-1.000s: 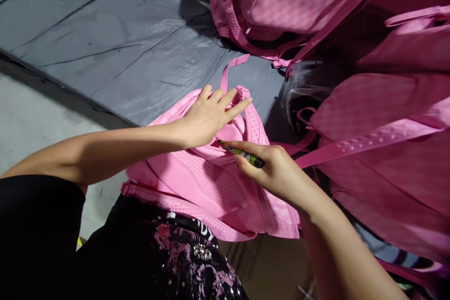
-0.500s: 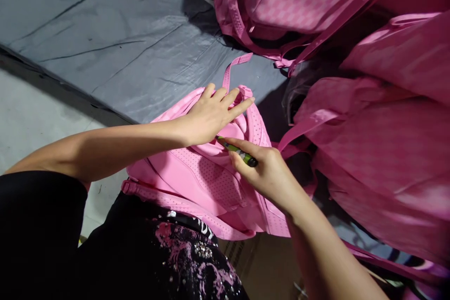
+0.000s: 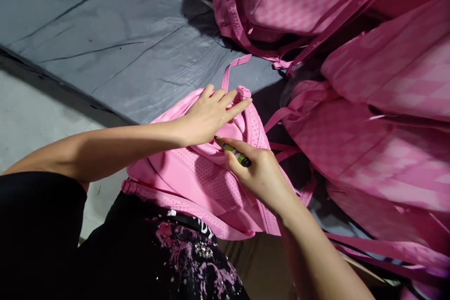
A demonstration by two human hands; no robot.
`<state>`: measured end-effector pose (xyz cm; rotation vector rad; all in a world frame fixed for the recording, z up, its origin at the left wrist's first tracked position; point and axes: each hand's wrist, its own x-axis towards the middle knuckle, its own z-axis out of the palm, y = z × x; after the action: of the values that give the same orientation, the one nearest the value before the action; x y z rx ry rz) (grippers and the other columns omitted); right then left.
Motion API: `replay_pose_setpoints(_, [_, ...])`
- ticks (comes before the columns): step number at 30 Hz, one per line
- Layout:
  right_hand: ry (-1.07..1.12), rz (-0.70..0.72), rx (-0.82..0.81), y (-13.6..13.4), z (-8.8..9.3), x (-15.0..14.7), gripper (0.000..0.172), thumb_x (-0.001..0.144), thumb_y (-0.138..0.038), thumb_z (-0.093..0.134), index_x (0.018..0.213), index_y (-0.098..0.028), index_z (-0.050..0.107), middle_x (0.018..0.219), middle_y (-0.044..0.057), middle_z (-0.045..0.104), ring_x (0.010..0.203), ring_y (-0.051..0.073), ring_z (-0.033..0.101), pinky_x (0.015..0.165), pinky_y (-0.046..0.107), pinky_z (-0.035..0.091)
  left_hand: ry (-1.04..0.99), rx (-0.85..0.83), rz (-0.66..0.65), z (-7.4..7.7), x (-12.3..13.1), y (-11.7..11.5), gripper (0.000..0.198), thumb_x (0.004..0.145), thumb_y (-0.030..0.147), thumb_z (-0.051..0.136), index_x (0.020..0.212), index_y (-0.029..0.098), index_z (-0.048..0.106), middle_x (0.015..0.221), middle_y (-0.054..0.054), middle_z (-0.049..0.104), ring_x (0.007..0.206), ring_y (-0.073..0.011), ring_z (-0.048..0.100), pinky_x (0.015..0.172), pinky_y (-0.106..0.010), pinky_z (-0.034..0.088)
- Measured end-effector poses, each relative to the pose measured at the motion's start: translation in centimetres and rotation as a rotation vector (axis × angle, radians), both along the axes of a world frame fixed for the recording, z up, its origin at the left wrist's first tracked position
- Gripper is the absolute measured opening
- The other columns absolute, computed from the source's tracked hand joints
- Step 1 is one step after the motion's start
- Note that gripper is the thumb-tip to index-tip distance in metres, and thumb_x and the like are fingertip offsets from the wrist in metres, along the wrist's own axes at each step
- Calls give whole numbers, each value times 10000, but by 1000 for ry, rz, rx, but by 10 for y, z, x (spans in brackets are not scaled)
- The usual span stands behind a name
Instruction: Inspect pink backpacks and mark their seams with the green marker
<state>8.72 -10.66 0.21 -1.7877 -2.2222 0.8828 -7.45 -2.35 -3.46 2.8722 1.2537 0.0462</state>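
Bags at right [image 3: 351,145] shifted nearer since earlier frame; right hand [image 3: 258,168] slightly leftward. Step, likely: working green tool [image 3: 242,156] at pink backpack [image 3: 211,173], which sits at grey sheet's [image 3: 105,75] edge. Left hand [image 3: 210,117] spread over backpack; right pinches tool. Next move calls for steadied fabric. Count: one tool, one worked backpack, at least three others.

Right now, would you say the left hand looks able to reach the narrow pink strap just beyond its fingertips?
Probably yes: the left hand rests spread on the pink backpack, close to the narrow pink strap, and nothing shows in the way between them.
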Motion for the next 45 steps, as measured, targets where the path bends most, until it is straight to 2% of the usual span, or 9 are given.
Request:
replay_pose_setpoints(4, [-131,-48,6,-2,1,-4,405,909,-302,524,1246,-172,708,942,90,796,701,232,730,643,320,525,-8,-1,3,0,0,0,835,893,272,571,1599,177,135,1577,-175,328,1321,-347,414,1071,-454,264])
replay_pose_setpoints(18, [-299,-114,51,-6,2,-12,410,886,-357,534,1204,-200,739,849,111,793,682,283,735,621,356,515,-33,-3,8,-1,-1,-1,804,913,283,545,1599,188,137,1564,-159,345,1322,-341,406,1075,-449,250])
replay_pose_setpoints(22, [-87,-142,10,-7,-2,-10,420,889,-349,503,1207,-203,734,917,85,798,707,235,737,640,316,523,-26,-18,11,-2,-1,-1,831,916,339,555,1603,187,113,1566,-161,341,1317,-344,407,1083,-457,246])
replay_pose_setpoints(25, [-111,-211,37,-9,-4,-10,420,870,-370,522,1171,-188,751,847,85,795,671,237,723,621,321,512,-32,-28,12,-1,-1,-1,856,918,370,556,1606,203,75,1570,-153,334,1327,-350,396,1091,-470,241])
replay_pose_setpoints(29, [16,-228,24,-11,-5,-10,414,878,-347,501,1167,-185,750,938,81,797,727,221,727,666,313,525,-44,-35,12,-1,0,-2,877,906,424,584,1602,199,100,1561,-161,341,1331,-356,392,1092,-480,246])
replay_pose_setpoints(33, [-42,-267,43,-12,-7,-11,418,870,-364,519,1153,-169,757,857,91,794,675,236,713,648,338,519,-50,-32,10,0,-1,-1,866,900,420,597,1595,186,136,1559,-166,341,1327,-356,399,1098,-485,240])
replay_pose_setpoints(36, [65,-240,30,-12,-9,-11,415,883,-340,504,1185,-181,741,951,82,796,733,220,727,696,324,535,-40,-52,11,0,-1,-1,864,898,403,595,1594,178,134,1562,-170,337,1337,-365,388,1098,-487,236])
replay_pose_setpoints(40, [-59,-223,23,-10,-6,-12,403,887,-336,520,1193,-194,741,922,84,799,729,238,731,703,340,536,-36,-60,13,1,1,-2,851,905,368,569,1596,177,110,1585,-172,305,1360,-372,365,1102,-493,230])
replay_pose_setpoints(45, [-38,-177,2,-8,-1,-7,380,889,-309,511,1166,-209,750,1004,80,794,799,241,742,744,337,539,-12,-93,-8,6,-4,5,910,865,324,623,1599,201,100,1614,-183,257,1387,-378,345,1099,-501,258])
